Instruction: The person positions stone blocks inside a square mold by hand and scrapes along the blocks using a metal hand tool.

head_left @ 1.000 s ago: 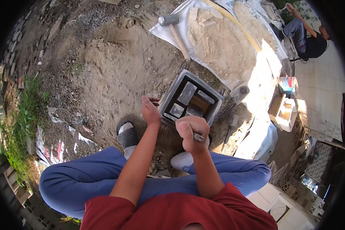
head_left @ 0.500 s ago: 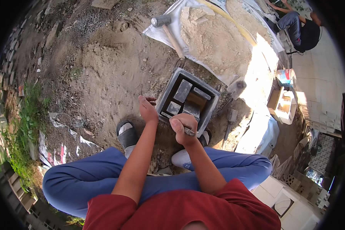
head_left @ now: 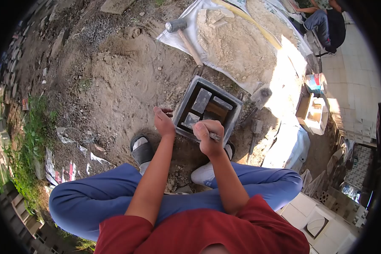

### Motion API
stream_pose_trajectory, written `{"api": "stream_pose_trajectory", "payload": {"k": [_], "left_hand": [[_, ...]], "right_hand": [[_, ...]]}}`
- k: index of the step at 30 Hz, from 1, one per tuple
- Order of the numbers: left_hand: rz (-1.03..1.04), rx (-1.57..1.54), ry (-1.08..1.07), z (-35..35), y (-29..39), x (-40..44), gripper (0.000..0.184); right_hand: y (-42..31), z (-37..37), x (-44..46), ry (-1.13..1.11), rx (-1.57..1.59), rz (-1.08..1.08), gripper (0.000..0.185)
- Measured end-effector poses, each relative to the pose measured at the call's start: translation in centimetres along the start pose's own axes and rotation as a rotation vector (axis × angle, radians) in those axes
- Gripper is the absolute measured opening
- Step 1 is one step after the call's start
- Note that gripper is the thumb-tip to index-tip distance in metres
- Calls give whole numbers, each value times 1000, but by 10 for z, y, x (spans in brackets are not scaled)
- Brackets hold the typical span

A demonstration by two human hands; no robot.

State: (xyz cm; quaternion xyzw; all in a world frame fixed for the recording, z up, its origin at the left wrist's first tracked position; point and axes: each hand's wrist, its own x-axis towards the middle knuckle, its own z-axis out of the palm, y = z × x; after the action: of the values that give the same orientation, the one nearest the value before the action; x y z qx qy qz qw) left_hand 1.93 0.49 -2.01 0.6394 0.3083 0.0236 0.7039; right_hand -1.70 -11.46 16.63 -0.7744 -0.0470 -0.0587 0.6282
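Observation:
A square grey mould (head_left: 178, 113) sits on the dirt between my feet, with several grey rectangular blocks (head_left: 202, 100) inside and brown material (head_left: 216, 111) between them. Over its near side my right hand (head_left: 210, 137) is closed in a fist around a thin greyish tool handle (head_left: 215, 137). The working end of that tool is hidden behind the hand. Just off the mould's left side hangs my left hand (head_left: 163, 121), fingers loosely bent and apart from the thumb, with nothing visible in it.
A mallet (head_left: 183, 38) lies at the edge of a white sheet bearing a sand pile (head_left: 224, 51). Another hammer-like tool (head_left: 255, 135) lies right of the mould. Farther right are a bucket (head_left: 316, 84) and a hollow block (head_left: 316, 112). Another person (head_left: 326, 29) sits at the upper right.
My right hand has shifted slightly up and right over the mould. A flat grey piece seen beyond it earlier is now out of sight. My left hand stays nearly still.

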Motion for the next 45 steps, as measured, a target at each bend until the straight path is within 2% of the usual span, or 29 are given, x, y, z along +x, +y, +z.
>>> {"api": "stream_pose_trajectory", "payload": {"k": [2,5,6,7,10,11,13,14,15,17,18,19,21,22,23,26,29,31,33,34,35,37,38,41,43,45], "left_hand": [[-14,-9,12,-2,-4,0,66],[22,-10,-3,-5,-11,-2,66],[-9,-2,-1,-4,-6,-2,65],[-40,1,8,-1,-2,0,65],[-1,-6,16,0,0,-2,65],[1,-4,14,0,0,-1,65],[-9,-13,7,-1,-3,-1,66],[-13,-7,7,-1,-5,1,66],[7,-15,6,-2,-7,2,67],[37,-29,-8,-1,-6,0,67],[5,-17,-15,0,-2,-1,68],[-29,-2,-12,-1,1,0,68],[-29,13,11,-1,1,-1,69],[-10,10,12,-1,0,-1,69],[4,9,12,-1,-2,-1,68],[43,-50,-4,-1,-5,-1,67],[-18,-29,-18,-2,-4,1,66],[24,-16,-11,1,-1,3,67],[50,14,-14,-2,-3,0,67],[27,9,-19,-2,-2,0,67],[0,7,-23,-3,-3,0,66],[28,-14,-16,-1,-7,4,67],[59,-38,-16,-2,-7,0,67],[-48,6,7,0,-1,0,67],[-23,0,-17,-3,1,-1,66],[-27,16,-18,-2,0,0,65]], "right_hand": [[-24,-1,0,3,38,-103,37],[14,0,-14,-76,64,-100,36],[15,11,-12,15,96,-153,36],[15,9,-8,13,91,-170,36],[15,5,-4,29,78,39,36],[14,2,-7,32,79,39,36],[-17,-2,-5,36,48,-41,36],[-27,-5,-3,-40,48,-72,35],[-12,0,-9,-34,48,-64,35],[26,12,-19,17,4,-185,35],[17,9,-14,-37,-5,-97,33],[17,7,-8,-43,-2,-110,33],[15,3,-2,21,120,99,31],[12,-1,-1,9,155,123,31],[8,-2,-3,11,157,131,31],[-26,2,0,-13,47,-116,35],[28,12,-14,8,47,-96,35],[23,4,-3,-43,28,-50,35],[29,0,-1,60,270,188,36],[17,-3,-1,74,237,235,37],[4,-5,-2,74,239,241,37],[-27,-6,3,-21,60,-15,36],[-14,3,-2,28,48,-89,36],[25,15,-13,-32,-50,-88,35],[20,15,-8,-45,-43,-59,35],[15,9,-4,32,86,126,36]]}}
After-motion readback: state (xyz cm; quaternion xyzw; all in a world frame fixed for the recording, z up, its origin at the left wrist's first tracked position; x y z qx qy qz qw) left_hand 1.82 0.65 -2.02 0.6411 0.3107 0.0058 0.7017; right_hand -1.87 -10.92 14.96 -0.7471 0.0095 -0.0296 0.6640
